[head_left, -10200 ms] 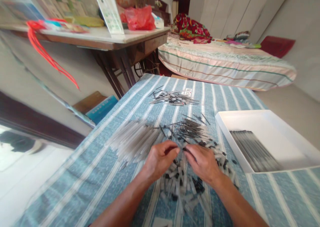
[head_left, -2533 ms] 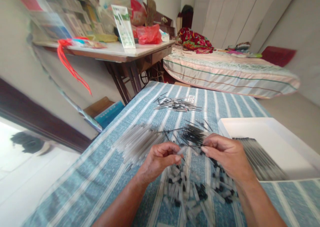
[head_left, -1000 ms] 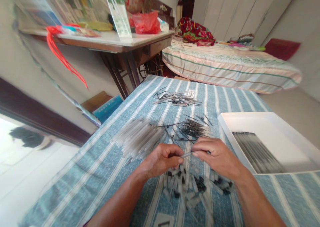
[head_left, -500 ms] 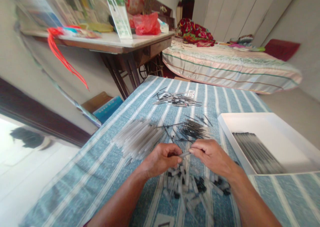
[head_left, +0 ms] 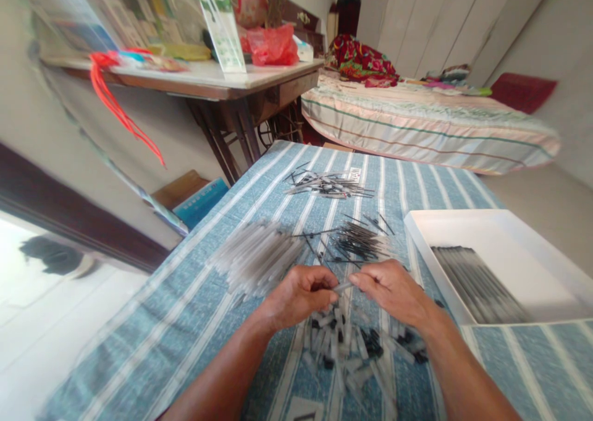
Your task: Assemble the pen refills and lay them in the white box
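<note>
Between my hands is a translucent grey pen [head_left: 343,286], mostly hidden by the fingers. My left hand [head_left: 303,293] pinches one end of it and my right hand [head_left: 391,290] pinches the other. Just below the hands lies a loose heap of translucent pen caps [head_left: 354,347], some with black parts. To the left of my left hand is a stack of translucent pen barrels [head_left: 259,257]. Thin black refills [head_left: 356,240] are piled just beyond my hands. Farther off, more thin dark and pale pen parts [head_left: 328,185] are scattered.
At right a white open box [head_left: 540,272] holds a row of dark-cored pens [head_left: 477,285]. A blue striped cloth [head_left: 185,322] covers the table. Beyond stand a side table [head_left: 241,84] with red bags and a bed [head_left: 417,115]. A blue box [head_left: 201,201] sits at left.
Both hands keep nearly the same place and grip on the pen. The right hand has shifted very slightly left; the piles look unchanged.
</note>
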Demonstrator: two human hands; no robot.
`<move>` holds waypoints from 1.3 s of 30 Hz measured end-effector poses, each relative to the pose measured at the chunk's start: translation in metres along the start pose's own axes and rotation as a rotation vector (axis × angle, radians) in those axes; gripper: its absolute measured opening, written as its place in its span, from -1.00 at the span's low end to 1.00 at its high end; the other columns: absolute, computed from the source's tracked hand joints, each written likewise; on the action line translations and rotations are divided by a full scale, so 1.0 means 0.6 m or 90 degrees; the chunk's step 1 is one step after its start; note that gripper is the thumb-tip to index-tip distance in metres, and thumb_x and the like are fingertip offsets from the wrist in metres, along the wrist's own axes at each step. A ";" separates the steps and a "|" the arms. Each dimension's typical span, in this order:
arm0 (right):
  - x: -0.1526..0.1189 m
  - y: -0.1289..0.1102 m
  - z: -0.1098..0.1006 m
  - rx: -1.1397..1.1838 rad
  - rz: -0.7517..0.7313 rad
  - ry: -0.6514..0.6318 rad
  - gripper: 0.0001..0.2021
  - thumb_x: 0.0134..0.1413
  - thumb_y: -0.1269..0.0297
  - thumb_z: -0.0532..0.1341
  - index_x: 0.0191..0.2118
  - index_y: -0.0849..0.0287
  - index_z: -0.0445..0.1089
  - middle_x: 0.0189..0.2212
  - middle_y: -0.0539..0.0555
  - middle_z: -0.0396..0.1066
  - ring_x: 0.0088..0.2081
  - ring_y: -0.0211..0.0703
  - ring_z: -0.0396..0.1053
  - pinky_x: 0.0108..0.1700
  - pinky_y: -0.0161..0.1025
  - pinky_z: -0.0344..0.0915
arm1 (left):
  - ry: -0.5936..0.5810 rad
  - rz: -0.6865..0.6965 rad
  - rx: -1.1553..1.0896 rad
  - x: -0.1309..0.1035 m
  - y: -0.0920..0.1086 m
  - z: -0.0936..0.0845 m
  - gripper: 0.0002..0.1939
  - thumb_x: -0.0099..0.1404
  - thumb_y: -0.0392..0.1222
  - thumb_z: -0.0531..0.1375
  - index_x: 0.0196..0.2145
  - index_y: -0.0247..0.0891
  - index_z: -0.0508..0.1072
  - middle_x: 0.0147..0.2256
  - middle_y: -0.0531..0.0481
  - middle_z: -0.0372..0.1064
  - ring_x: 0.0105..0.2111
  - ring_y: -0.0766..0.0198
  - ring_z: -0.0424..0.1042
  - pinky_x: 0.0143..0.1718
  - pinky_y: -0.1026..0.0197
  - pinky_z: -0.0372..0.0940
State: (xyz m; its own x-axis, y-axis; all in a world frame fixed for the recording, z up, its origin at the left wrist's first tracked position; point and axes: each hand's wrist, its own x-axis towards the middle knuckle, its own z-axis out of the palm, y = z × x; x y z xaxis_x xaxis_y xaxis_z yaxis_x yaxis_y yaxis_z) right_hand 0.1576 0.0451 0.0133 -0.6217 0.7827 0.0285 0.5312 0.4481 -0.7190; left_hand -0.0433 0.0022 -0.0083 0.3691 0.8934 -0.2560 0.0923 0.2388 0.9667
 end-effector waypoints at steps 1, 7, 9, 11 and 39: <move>0.000 0.000 -0.001 0.012 0.004 0.002 -0.62 0.10 0.07 0.07 -0.62 0.20 0.21 -0.71 -0.13 0.02 -0.61 -0.37 0.01 -0.56 -0.40 -0.06 | 0.005 -0.002 0.002 0.000 0.001 0.000 -0.78 0.06 -0.12 0.24 -0.42 -0.35 0.40 -0.60 0.11 0.25 -0.60 0.42 0.19 -0.55 0.35 0.11; 0.001 -0.005 0.001 0.028 0.010 0.013 -0.62 0.12 0.14 0.04 -0.65 0.21 0.20 -0.73 -0.10 0.12 -0.62 -0.37 0.10 -0.54 -0.40 0.01 | 0.010 0.005 -0.004 0.000 0.003 0.002 -0.75 0.04 -0.09 0.26 -0.43 -0.35 0.40 -0.60 0.12 0.25 -0.61 0.43 0.18 -0.56 0.35 0.10; 0.001 -0.004 0.003 0.021 0.019 0.012 -0.59 0.13 0.10 0.03 -0.66 0.21 0.18 -0.74 -0.10 0.10 -0.63 -0.37 0.10 -0.55 -0.40 -0.01 | 0.013 0.003 -0.005 0.000 0.003 0.002 -0.75 0.04 -0.09 0.25 -0.43 -0.36 0.40 -0.61 0.11 0.25 -0.61 0.43 0.18 -0.56 0.35 0.11; 0.001 -0.004 0.003 0.041 0.020 0.014 -0.67 0.09 0.10 0.08 -0.58 0.20 0.24 -0.70 -0.11 0.14 -0.61 -0.37 0.13 -0.54 -0.40 0.01 | 0.018 -0.001 -0.003 0.000 0.004 0.003 -0.76 0.05 -0.10 0.25 -0.43 -0.36 0.39 -0.62 0.11 0.24 -0.61 0.43 0.18 -0.57 0.35 0.11; 0.001 -0.001 0.002 0.039 0.036 -0.010 -0.66 0.08 0.10 0.09 -0.60 0.20 0.20 -0.70 -0.12 0.09 -0.59 -0.37 0.09 -0.54 -0.41 -0.02 | 0.020 0.005 0.058 0.001 0.006 0.007 -0.83 0.07 -0.18 0.20 -0.43 -0.37 0.38 -0.60 0.12 0.22 -0.59 0.43 0.17 -0.56 0.36 0.09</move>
State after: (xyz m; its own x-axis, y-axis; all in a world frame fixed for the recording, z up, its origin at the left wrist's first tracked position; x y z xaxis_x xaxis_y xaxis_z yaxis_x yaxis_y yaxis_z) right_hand 0.1561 0.0449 0.0130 -0.6010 0.7989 -0.0243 0.5295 0.3752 -0.7608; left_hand -0.0388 0.0020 -0.0051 0.3408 0.9073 -0.2464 0.1730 0.1971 0.9650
